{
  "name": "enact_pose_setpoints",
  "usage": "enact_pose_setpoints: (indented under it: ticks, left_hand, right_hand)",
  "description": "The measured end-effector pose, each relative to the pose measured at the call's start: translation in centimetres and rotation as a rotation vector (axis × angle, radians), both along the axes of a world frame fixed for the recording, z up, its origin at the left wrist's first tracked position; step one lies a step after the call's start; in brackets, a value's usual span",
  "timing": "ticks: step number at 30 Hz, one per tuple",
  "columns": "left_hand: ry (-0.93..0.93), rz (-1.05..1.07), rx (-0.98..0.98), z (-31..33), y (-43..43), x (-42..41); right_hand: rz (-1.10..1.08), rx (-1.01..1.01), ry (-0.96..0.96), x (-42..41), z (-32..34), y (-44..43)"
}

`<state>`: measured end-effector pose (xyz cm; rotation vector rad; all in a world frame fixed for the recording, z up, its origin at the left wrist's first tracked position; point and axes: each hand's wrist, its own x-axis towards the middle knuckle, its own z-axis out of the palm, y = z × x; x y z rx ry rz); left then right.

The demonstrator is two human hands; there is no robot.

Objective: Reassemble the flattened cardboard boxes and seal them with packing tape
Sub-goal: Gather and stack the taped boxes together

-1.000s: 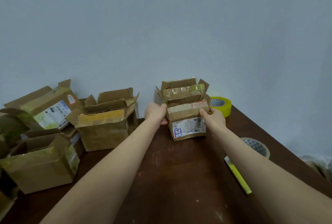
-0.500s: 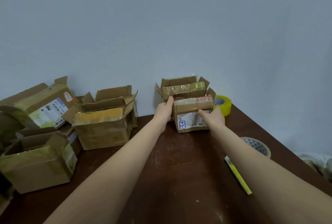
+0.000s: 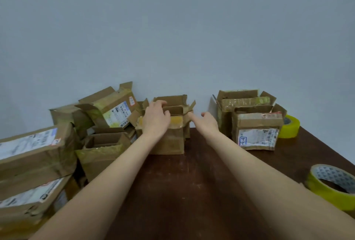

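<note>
An open-topped cardboard box (image 3: 169, 139) with yellowed tape stands at the middle back of the dark wooden table (image 3: 188, 191). My left hand (image 3: 156, 117) rests on its top front flap, fingers curled over the edge. My right hand (image 3: 206, 122) hovers just right of that box, fingers spread, one fingertip touching its right flap. At the back right stands a small labelled box (image 3: 257, 132), free of both hands, with another open box (image 3: 244, 101) behind it. A yellow tape roll (image 3: 331, 186) lies at the right edge.
A second yellow tape roll (image 3: 291, 126) sits at the far right by the wall. Several more boxes crowd the left side, including a labelled one (image 3: 111, 109), an open one (image 3: 103, 151) and a large stack (image 3: 32, 161). A grey wall rises behind the table.
Both hands let go of the small labelled box, which now stands at the back right. They moved left to the taped open box, and the view swung left.
</note>
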<state>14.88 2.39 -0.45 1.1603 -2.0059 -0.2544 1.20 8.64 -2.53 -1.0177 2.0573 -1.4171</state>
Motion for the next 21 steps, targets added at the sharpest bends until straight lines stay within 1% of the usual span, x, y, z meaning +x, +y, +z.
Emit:
enact_pose_setpoints:
  ticks: [3,5,7,9,10,12,14,15,16,18,21]
  left_hand:
    - [-0.259,-0.028,0.093,-0.5,-2.9,2.7]
    - [-0.425,-0.064,0.144,-0.9,-4.1,3.3]
    - [-0.581,-0.041,0.097,-1.1,-4.8,3.7]
    - [-0.708,-0.008,-0.047,-1.1,-4.6,3.8]
    - [-0.724,-0.014,-0.147,-1.1,-4.1,3.9]
    - [-0.676,-0.071,-0.374,-1.6,-2.4,4.3]
    - [-0.561,-0.143,-0.608,-3.3,-0.8,4.9]
    - [-0.5,-0.174,-0.679,-4.2,-0.1,5.4]
    - [-0.47,-0.184,-0.725,-5.1,0.4,5.9]
    - [-0.466,-0.162,-0.749,-6.5,1.4,6.8]
    - [-0.418,-0.173,-0.712,-7.2,3.1,7.6]
  right_hand:
    - [0.004,0.072,-0.114,1.0,-0.3,-2.4]
    - [-0.021,0.057,-0.156,1.0,-0.7,-3.4]
    - [-0.058,0.019,-0.21,0.8,-1.2,-3.7]
    - [-0.071,0.004,-0.169,0.3,-1.6,-3.1]
    - [-0.088,-0.011,-0.159,0.1,-1.9,-2.5]
    - [-0.117,-0.048,-0.175,-0.6,-2.6,-1.3]
    - [-0.152,-0.073,-0.223,-1.0,-3.3,-0.1]
    - [-0.166,-0.075,-0.219,-1.1,-3.4,0.5]
    - [-0.174,-0.071,-0.201,-1.1,-3.6,1.0]
    - [-0.193,-0.085,-0.2,-0.9,-3.8,2.3]
    - [-0.174,-0.136,-0.327,-0.1,-3.7,4.8]
